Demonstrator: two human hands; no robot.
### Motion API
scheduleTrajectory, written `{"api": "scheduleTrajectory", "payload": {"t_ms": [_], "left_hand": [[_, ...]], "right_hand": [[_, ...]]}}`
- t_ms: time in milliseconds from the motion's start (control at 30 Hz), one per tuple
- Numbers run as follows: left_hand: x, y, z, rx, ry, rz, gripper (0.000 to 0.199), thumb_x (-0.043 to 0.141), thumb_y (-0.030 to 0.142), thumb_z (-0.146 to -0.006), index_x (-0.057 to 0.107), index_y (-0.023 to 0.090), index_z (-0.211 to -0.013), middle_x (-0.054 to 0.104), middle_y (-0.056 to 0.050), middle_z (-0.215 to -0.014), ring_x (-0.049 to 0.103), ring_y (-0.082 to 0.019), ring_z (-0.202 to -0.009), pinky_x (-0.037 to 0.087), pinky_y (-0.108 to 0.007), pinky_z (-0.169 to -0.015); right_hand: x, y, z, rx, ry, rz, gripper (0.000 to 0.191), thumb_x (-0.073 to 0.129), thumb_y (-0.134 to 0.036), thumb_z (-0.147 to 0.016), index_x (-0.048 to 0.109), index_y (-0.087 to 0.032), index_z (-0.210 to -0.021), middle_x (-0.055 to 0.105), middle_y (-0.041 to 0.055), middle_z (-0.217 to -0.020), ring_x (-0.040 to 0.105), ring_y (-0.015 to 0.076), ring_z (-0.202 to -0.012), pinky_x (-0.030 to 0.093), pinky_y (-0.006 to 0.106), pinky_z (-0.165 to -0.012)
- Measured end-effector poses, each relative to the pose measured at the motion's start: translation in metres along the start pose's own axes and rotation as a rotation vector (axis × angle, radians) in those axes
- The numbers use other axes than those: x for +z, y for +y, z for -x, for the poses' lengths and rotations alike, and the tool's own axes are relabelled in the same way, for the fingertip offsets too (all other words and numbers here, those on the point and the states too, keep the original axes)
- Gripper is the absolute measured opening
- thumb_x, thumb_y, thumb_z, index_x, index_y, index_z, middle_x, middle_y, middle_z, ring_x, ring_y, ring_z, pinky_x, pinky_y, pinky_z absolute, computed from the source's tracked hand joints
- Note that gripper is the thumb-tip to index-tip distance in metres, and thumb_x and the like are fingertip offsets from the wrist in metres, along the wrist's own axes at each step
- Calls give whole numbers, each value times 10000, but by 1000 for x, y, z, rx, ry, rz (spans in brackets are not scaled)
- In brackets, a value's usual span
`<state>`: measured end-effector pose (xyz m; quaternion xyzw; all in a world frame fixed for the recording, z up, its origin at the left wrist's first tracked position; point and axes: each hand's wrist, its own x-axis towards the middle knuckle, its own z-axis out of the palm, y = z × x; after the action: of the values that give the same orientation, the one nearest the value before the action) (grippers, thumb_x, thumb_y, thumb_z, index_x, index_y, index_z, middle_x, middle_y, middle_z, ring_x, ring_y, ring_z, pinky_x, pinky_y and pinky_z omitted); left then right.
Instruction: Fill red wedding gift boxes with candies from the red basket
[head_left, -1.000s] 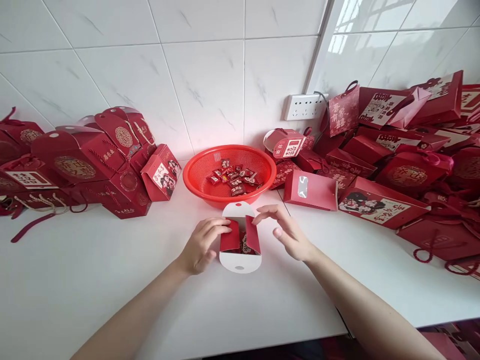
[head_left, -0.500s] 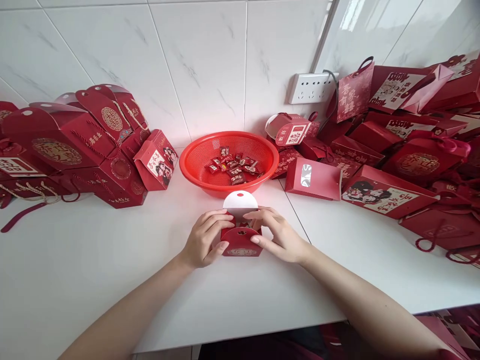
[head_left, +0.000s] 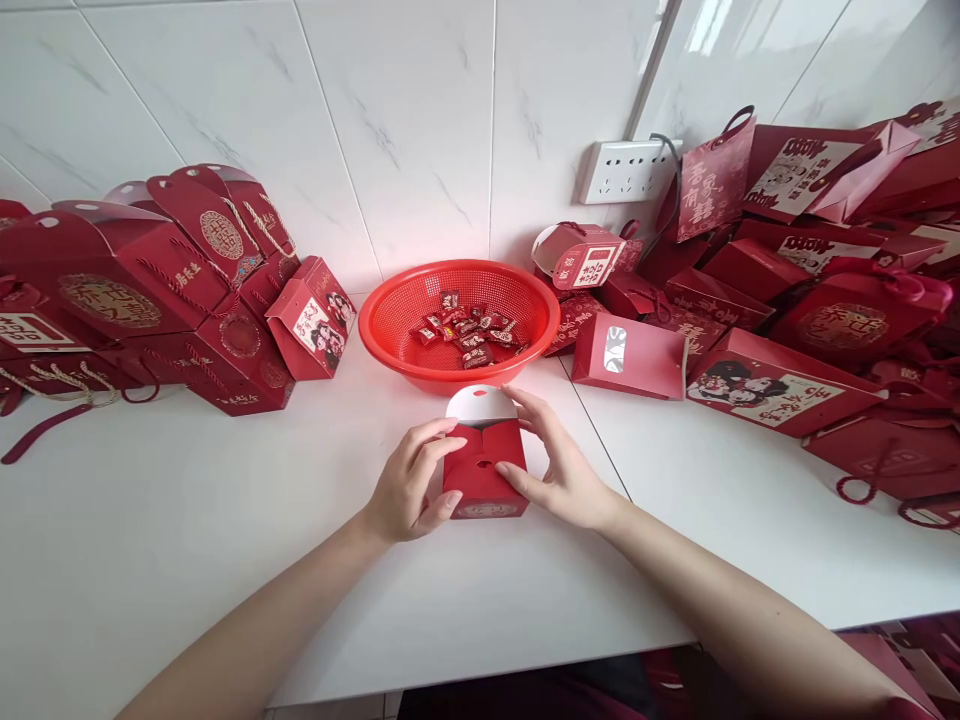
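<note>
A small red candy box [head_left: 485,487] stands on the white table in front of me, gold print on its front. Its front flap is folded inward over the top, while the rounded back flap [head_left: 480,403], white on the inside, stands up. My left hand [head_left: 420,480] holds the box's left side, fingertips at the top edge and thumb by the front corner. With its thumb on the front flap and forefinger at the back flap, my right hand [head_left: 559,465] grips the right side. The folded flaps hide the inside of the box.
Behind the box sits a red plastic basket [head_left: 386,345] with several wrapped candies [head_left: 476,357]. Red gift boxes [head_left: 172,290] are grouped on the left, and more red boxes [head_left: 780,385] are piled on the right. A power strip [head_left: 630,172] is against the tiled wall.
The front flap and side flaps have folded inward over the box's opening, covering what showed inside. My right forefinger has moved back to the rear flap; my left fingers have spread slightly.
</note>
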<state>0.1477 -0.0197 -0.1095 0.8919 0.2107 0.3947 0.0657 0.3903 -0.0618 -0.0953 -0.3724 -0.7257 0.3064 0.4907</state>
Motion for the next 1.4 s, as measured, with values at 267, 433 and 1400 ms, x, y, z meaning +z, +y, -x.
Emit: {"api": "scheduleTrajectory", "payload": {"t_ms": [267, 433, 1400], "left_hand": [[1, -1, 4, -70, 89, -10, 654, 495, 521, -930, 395, 169, -1471, 282, -220, -1561, 346, -388, -1424, 393, -592, -1099], [-3, -6, 3, -72, -205, 226, 635, 566, 584, -898, 512, 207, -1407, 264, -203, -1565, 451, -372, -1362, 478, -525, -1057], [-151, -41, 90, -1204, 252, -946, 535, 457, 589, -936, 563, 335, -1395, 328, -161, -1440, 436, -419, -1273, 413, -594, -1029]], "right_hand": [[-4, -8, -1, -241, -95, 173, 226, 580, -154, -961, 607, -252, -1163, 697, 51, -1093, 618, 217, -1107, 406, 499, -1104], [-4, -7, -3, -243, -121, 212, 158, 517, -159, -995, 626, -236, -1081, 720, 44, -1048, 637, 213, -1079, 401, 503, -1090], [5, -7, 12, -529, -107, 494, 266, 517, -39, -929, 558, -197, -1140, 701, 56, -969, 666, 185, -887, 453, 518, -1022]]}}
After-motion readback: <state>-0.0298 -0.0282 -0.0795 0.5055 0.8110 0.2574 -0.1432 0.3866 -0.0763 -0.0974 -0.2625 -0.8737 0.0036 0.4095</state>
